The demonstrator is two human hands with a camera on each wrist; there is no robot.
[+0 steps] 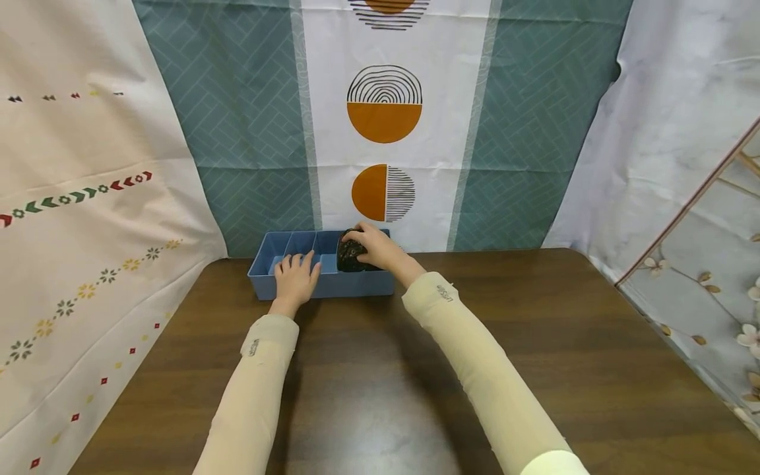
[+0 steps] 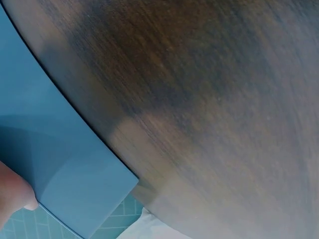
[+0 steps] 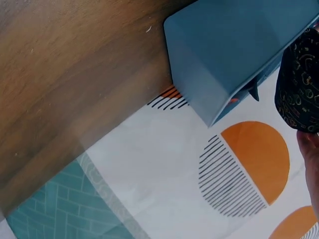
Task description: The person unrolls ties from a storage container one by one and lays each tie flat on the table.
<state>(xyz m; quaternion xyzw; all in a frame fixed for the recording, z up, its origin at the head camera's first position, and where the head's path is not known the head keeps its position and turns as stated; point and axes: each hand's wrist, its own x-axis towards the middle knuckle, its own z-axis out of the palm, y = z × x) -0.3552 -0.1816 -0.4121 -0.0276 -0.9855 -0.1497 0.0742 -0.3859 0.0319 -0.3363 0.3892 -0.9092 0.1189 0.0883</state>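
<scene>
A long blue divided box (image 1: 332, 287) stands at the back of the brown table, against the hanging cloth. My right hand (image 1: 380, 249) grips a black cloth item with a gold pattern (image 1: 349, 256) over the right part of the box. In the right wrist view the patterned cloth (image 3: 299, 84) shows above the rim, with part of the right hand (image 3: 310, 154) against it; its exact kind is unclear. My left hand (image 1: 295, 280) lies over the front rim near the left compartments, fingers spread and holding nothing visible. One digit of the left hand (image 2: 15, 191) touches the rim.
Thin dividers (image 1: 315, 243) split the box's left part into compartments. A dark pointed thing (image 3: 254, 91) and a bit of orange show inside its right end. The brown table (image 1: 368, 369) stretches in front. Patterned cloths (image 1: 255, 132) hang behind and at both sides.
</scene>
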